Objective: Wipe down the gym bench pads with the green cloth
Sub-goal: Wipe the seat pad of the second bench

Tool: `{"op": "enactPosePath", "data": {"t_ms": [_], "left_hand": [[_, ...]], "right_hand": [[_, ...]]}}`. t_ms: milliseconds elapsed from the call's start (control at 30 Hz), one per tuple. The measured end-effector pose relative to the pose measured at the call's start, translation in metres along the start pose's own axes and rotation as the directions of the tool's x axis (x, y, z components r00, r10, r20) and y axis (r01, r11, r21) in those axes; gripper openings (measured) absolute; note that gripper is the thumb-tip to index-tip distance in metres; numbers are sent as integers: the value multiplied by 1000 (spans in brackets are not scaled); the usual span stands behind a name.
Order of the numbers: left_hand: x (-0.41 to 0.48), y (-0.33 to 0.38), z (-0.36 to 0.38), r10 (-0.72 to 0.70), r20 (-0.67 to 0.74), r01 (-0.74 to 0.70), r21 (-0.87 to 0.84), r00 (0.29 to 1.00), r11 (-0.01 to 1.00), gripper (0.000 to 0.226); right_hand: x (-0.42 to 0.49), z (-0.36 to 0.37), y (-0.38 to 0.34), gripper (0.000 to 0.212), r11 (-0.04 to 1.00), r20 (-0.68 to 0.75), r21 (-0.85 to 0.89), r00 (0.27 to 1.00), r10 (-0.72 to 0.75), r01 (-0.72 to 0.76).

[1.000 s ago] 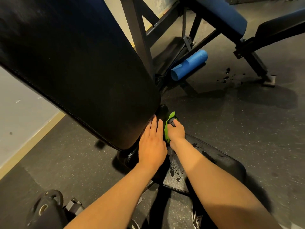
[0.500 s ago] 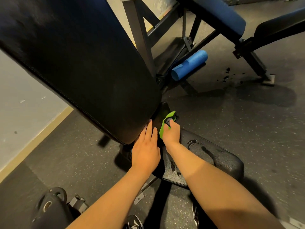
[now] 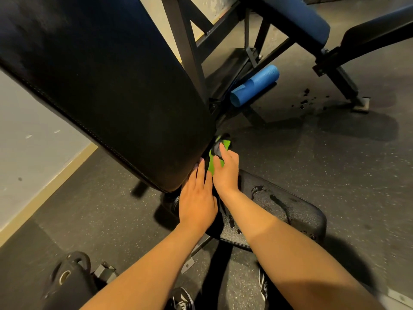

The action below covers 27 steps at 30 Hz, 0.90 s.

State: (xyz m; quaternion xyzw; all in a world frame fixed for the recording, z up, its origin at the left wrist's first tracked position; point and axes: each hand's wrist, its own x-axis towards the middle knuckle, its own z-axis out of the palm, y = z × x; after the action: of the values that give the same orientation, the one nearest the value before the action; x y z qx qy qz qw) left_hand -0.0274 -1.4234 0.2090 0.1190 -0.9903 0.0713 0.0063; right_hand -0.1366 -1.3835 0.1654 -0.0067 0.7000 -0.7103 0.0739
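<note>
A large black back pad slopes up to the left, and a black seat pad with wet streaks lies below it on the right. My right hand grips the green cloth in the gap where the two pads meet. My left hand lies flat with straight fingers beside it, its fingertips touching the lower edge of the back pad. Part of the cloth is hidden under my right hand.
A rolled blue mat lies on the rubber floor beside a black steel frame. A second bench with a blue pad stands at the back right, dark wet spots near its foot. A weight plate sits at the lower left.
My right hand has slid the cloth a little up and forward in the gap between the pads. My left hand has stayed at the lower edge of the back pad.
</note>
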Motion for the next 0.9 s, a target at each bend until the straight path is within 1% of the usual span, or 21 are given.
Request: {"op": "enactPosePath", "data": {"t_ms": [33,67,133,167,233,267,300,400,433,467,533,600,633,667,700,733,767,800,833,867,900], "left_hand": [[0,1,1,-3,1,3,7,1000,1000,78],[0,1,2,-7,3,7,16,1000,1000,77],[0,3,3,-11,15,10,40,1000,999,75],[-1,3,3,-12,20,11,57,1000,998,75],[-2,3,5,-8,21,7,78,1000,997,76],[-2,3,6,-6,19,5,84,1000,996,77],[-3,3,7,-6,17,5,92,1000,996,77],[-4,1,9,4,5,-4,117,1000,993,80],[-4,1,9,9,2,-9,123,1000,992,80],[-4,1,10,13,2,-13,131,1000,991,81],[-5,1,11,17,3,-17,136,1000,991,82],[-5,1,11,14,1,-14,135,1000,991,84],[-5,1,12,11,3,-11,124,1000,992,83],[-4,1,11,9,12,-10,111,1000,994,81],[-4,2,11,10,23,-12,104,1000,995,77],[-4,2,10,12,32,-15,103,999,995,73],[-4,2,9,13,38,-17,100,999,995,70],[-4,2,8,14,39,-18,91,999,996,67],[-4,2,7,18,37,-21,74,999,997,64],[-4,1,6,22,31,-24,51,999,998,60],[-4,1,7,25,21,-25,28,999,999,56]], "right_hand": [[0,2,7,37,995,-31,29,995,93,-92],[0,3,16,35,983,-54,11,982,181,-181],[0,3,33,38,941,-50,-106,947,318,-322],[0,2,39,41,922,-32,-127,931,365,-366],[2,2,37,44,911,1,-61,913,409,-408],[3,1,30,45,920,0,-27,921,390,-390],[5,0,21,45,941,1,-16,941,338,-338],[9,-6,-12,45,995,51,-60,996,77,-74],[8,-8,-20,45,998,76,-70,997,-1,7],[8,-8,-23,45,996,95,-69,994,-49,56],[6,-8,-20,46,993,106,-66,990,-94,101],[4,-4,-7,46,992,79,-80,993,-90,96],[2,-3,2,44,997,49,-69,998,-41,44],[2,-1,12,37,998,-1,-51,999,45,-45],[1,-1,21,26,987,-56,-4,986,160,-160],[-2,-2,28,17,957,-79,46,954,288,-285],[-4,-2,34,15,919,-71,74,918,391,-386],[-6,-2,39,25,900,-30,58,901,433,-431],[-7,-2,42,38,895,18,30,895,446,-446],[-7,-2,40,45,897,35,32,898,439,-440],[-6,-3,33,47,904,49,65,906,421,-423]]}}
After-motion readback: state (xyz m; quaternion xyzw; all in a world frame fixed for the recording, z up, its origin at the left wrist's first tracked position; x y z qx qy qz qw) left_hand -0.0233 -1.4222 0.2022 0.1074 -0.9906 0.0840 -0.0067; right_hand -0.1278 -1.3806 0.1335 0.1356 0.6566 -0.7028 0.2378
